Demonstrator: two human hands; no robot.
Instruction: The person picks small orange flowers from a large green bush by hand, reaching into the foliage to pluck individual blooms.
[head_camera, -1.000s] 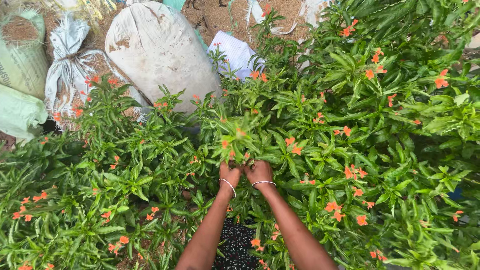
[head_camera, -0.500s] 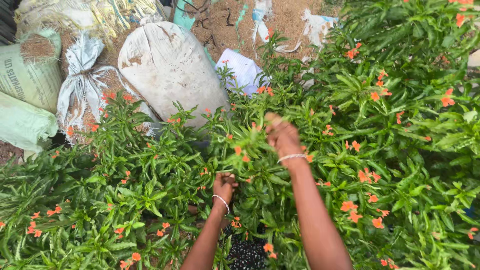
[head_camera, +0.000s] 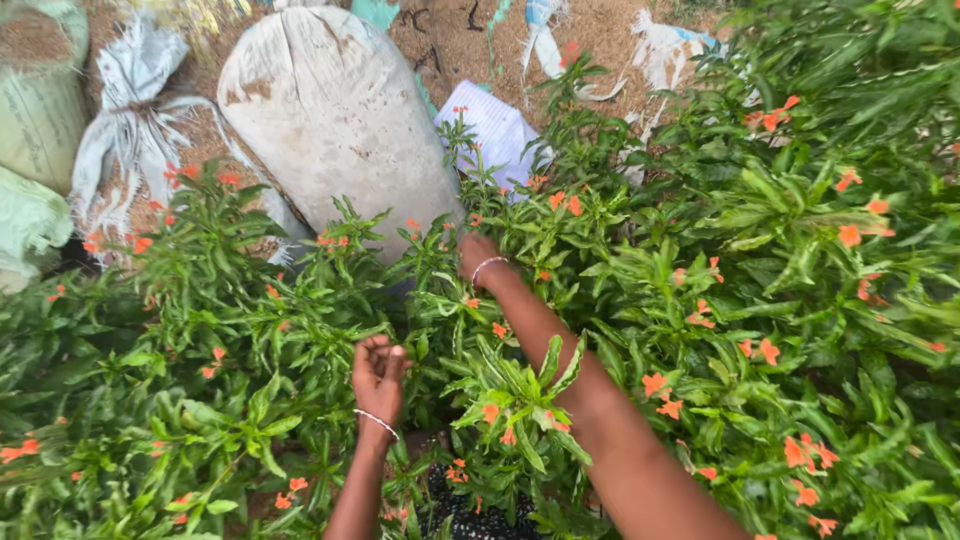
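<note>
Dense green plants with small orange flowers fill the view. My left hand sits low in the foliage with a thin bangle at the wrist, its fingers curled round a green plant stem. My right hand reaches further out into the leaves near the big sack. Only its back and a bangled wrist show, and the fingers are hidden by leaves. A leafy flowering shoot lies over my right forearm.
A large dirty white sack lies behind the plants, with a tied grey sack and green sacks to its left. A striped white bag and bare soil lie beyond. A dark speckled patch shows beneath the leaves.
My right hand has moved left and away from me, deeper into the leaves, from beside my left hand. My left hand has shifted left and stayed closed low among the stems.
</note>
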